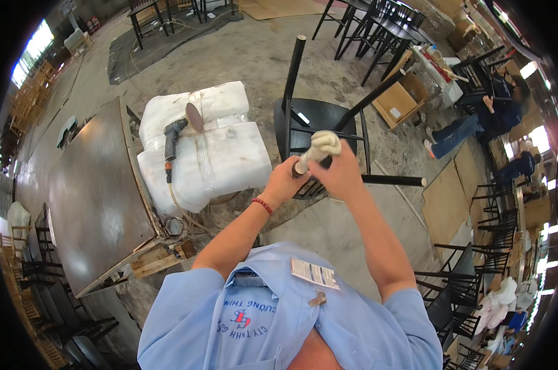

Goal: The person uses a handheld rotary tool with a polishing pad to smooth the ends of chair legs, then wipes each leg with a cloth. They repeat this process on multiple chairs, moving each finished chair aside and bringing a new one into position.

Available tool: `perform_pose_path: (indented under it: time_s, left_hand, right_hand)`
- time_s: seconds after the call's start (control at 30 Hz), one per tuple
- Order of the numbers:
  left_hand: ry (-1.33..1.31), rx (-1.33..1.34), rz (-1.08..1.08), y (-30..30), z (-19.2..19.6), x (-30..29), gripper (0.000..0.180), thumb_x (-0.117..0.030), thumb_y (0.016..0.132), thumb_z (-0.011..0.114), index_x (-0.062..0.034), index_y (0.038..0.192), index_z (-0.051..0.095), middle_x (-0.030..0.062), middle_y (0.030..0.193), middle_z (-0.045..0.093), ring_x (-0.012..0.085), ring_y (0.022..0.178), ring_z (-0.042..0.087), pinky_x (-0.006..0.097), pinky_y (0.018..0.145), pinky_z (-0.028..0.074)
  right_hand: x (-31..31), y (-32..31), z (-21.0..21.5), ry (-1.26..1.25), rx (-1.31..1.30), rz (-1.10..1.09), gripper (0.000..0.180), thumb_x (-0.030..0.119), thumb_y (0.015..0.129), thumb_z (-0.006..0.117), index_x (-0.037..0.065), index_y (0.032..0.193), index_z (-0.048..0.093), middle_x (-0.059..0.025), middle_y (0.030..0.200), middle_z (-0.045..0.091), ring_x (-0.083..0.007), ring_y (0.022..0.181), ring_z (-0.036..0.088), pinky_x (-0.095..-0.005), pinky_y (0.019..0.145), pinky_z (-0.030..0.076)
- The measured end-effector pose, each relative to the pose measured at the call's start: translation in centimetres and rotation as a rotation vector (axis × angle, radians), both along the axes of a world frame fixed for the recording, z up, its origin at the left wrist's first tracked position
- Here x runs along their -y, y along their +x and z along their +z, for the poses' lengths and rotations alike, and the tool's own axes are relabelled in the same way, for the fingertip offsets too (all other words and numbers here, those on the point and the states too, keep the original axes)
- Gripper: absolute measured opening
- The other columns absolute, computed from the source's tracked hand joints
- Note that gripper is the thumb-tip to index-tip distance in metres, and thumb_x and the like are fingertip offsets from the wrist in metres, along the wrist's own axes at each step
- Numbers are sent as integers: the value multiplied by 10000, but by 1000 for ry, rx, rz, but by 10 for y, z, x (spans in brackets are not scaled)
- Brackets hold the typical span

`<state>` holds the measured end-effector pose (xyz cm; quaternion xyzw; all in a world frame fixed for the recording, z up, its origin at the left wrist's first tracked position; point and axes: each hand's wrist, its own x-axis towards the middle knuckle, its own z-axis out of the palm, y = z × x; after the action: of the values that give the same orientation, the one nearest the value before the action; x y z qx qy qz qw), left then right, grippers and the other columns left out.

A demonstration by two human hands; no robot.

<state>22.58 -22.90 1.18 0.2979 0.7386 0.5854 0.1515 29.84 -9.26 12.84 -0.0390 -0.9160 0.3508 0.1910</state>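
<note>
A pale cloth (321,145) is gripped in the right hand (337,172), fingers curled tight around it, and it is pressed over the end of a black chair leg (301,166) at the centre of the frame. That same leg is clasped just below by the left hand (285,182), fist closed around it, a red cord seen at the wrist. The leg belongs to a black chair (316,123) that is tipped over on the concrete floor (242,55), its other legs thrust out toward the top and the right of the frame. Just left of the chair, a stack of white wrapped bundles (220,154) is seen, and a power sander (174,139) with a round disc is laid on top of it, its cord trailing down. Further left, a dark brown tabletop (94,197) is set on a wooden pallet (155,256). At the upper right, a cardboard box (399,102) is placed near more black chairs (384,28), and a person in dark clothes (482,117) is seated beyond it.
</note>
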Motion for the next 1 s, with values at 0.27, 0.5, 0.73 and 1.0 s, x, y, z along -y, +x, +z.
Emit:
perform_pose_path:
  time_s: [0.27, 0.5, 0.73, 1.0]
  left_hand:
    - [-33, 129, -23, 0, 1, -3, 341, -232, 841, 778, -65, 1085, 608, 119, 934, 683, 232, 856, 656, 355, 766, 518]
    - [114, 113, -115, -5, 17, -8, 178, -93, 825, 777, -44, 918, 633, 23, 891, 667, 116, 865, 619, 281, 793, 510]
    - [69, -7, -69, -6, 9, -17, 145, -78, 847, 731, -22, 862, 597, 42, 862, 662, 116, 786, 584, 278, 748, 491]
    - [86, -18, -91, -5, 10, -10, 143, -76, 856, 721, -29, 875, 588, 40, 848, 655, 123, 763, 579, 280, 715, 488]
  right_hand:
    - [-25, 2, 4, 13, -309, -131, 255, 196, 776, 743, 61, 985, 686, -112, 947, 680, -289, 922, 630, -384, 803, 508]
    - [-161, 155, -9, -313, -257, -935, 286, 203, 762, 765, 0, 946, 679, -76, 875, 710, -184, 740, 636, -334, 713, 495]
    - [-237, 209, -18, -68, -193, -1092, 399, 315, 738, 758, -10, 956, 680, -133, 876, 706, -256, 794, 668, -371, 733, 507]
    - [-252, 174, -10, 73, 11, -1165, 420, 344, 747, 741, -26, 935, 671, -162, 856, 696, -292, 840, 685, -382, 753, 512]
